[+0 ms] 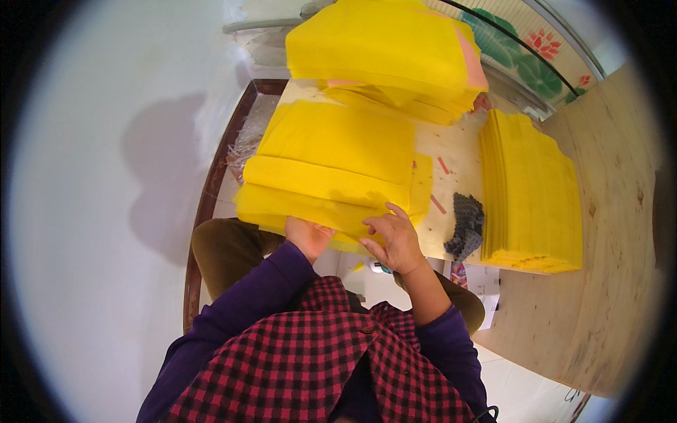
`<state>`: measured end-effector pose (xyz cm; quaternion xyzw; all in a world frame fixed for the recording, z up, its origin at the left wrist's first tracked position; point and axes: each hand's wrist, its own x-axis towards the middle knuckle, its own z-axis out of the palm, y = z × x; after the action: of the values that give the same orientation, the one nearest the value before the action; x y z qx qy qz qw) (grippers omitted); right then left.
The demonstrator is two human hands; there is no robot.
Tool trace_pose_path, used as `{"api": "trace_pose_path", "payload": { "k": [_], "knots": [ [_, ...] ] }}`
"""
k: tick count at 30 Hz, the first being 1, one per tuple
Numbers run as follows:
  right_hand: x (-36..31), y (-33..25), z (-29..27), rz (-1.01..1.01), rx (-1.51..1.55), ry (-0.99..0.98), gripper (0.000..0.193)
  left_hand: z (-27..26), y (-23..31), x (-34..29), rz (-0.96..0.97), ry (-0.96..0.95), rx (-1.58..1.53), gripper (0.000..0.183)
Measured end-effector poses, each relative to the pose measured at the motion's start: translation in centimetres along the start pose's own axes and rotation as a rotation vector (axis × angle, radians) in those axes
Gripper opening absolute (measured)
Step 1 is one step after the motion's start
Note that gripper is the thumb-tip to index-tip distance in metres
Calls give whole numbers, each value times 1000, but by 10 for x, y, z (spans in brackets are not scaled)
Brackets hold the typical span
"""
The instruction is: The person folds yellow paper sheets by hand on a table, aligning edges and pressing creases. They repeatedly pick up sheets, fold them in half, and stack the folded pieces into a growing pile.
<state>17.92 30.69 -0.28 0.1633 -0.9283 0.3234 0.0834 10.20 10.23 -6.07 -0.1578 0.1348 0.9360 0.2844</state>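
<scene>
Thin yellow fabric-like rectangular sheets (338, 137) lie stacked on the pale wooden counter (460, 143). Left hand (308, 237) under their near edge, fingers hidden, can't tell if clamped; right hand (397, 242) at same edge, fingers loosely curled, apart.

The bare left hand (310, 238) touches the near edge of the flat yellow cloth pile (338, 137); the bare right hand (398, 241) bends its spread fingers by that edge.
</scene>
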Motion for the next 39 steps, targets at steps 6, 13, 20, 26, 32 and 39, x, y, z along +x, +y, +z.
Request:
{"api": "trace_pose_path", "payload": {
  "k": [6, 13, 20, 26, 32, 39],
  "knots": [
    [23, 10, -4, 104, -190, 289, 39, 11, -2, -14, -16, 68, 80, 47],
    [35, 48, -8, 297, -187, 98, 59, -1, 43, -73, -234, 291, 641, 43],
    [39, 54, -10, 289, -275, -21, 66, 24, 104, -68, 606, 104, 1681, 15],
    [58, 54, -15, 350, -307, -133, 68, 52, 122, 3, 806, -316, 2318, 57],
    [69, 58, -19, 421, -253, -210, 56, 66, 112, 45, 497, -443, 2623, 80],
    [60, 45, -17, 247, -85, -117, 24, 70, 108, 39, 445, -509, 2639, 82]
  ]
}}
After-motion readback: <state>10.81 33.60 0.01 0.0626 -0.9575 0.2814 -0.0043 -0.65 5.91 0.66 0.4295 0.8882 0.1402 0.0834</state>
